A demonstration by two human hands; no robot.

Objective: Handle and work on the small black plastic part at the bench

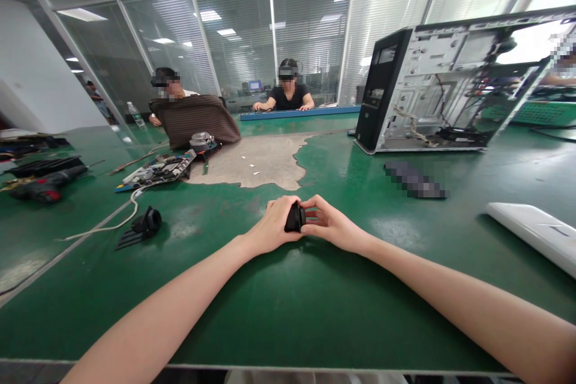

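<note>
A small black plastic part (293, 219) is between my two hands, just above or on the green tabletop (288, 312); I cannot tell which. My left hand (270, 225) wraps round its left side, thumb below and fingers over the top. From the right, my right hand (330, 225) grips the part's round end between thumb and fingertips. Part of the piece is hidden behind the left fingers. Another black part (146, 222), with a round collar and flat prongs, lies on the table to the left of my hands.
An opened computer case (391, 90) stands at the back right. Near it lie a blurred dark object (416, 180) and a white box-like object (535, 228). Leftward are a circuit board (157, 171), a cable (101, 228) and a power drill (47, 186). Two people sit across the table.
</note>
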